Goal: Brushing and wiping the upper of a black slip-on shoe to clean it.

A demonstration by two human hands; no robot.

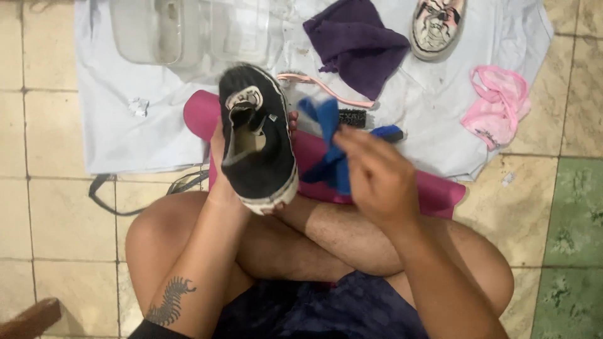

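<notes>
My left hand [221, 164] grips a black slip-on shoe [257, 141] from underneath, holding it up with its opening facing me and its white sole edge toward my legs. To its right, my right hand [377, 179] is shut on a blue cloth [330, 147], held just beside the shoe without touching it. I sit cross-legged on the tiled floor, and a magenta mat [433, 194] lies under the hands.
A white sheet [125, 132] covers the floor ahead. On it lie a clear plastic tub [157, 31], a purple cloth [355, 41], the second shoe, sole up [436, 25], a pink cloth [499, 103], a pink-handled brush [326, 88] and a black brush [353, 118].
</notes>
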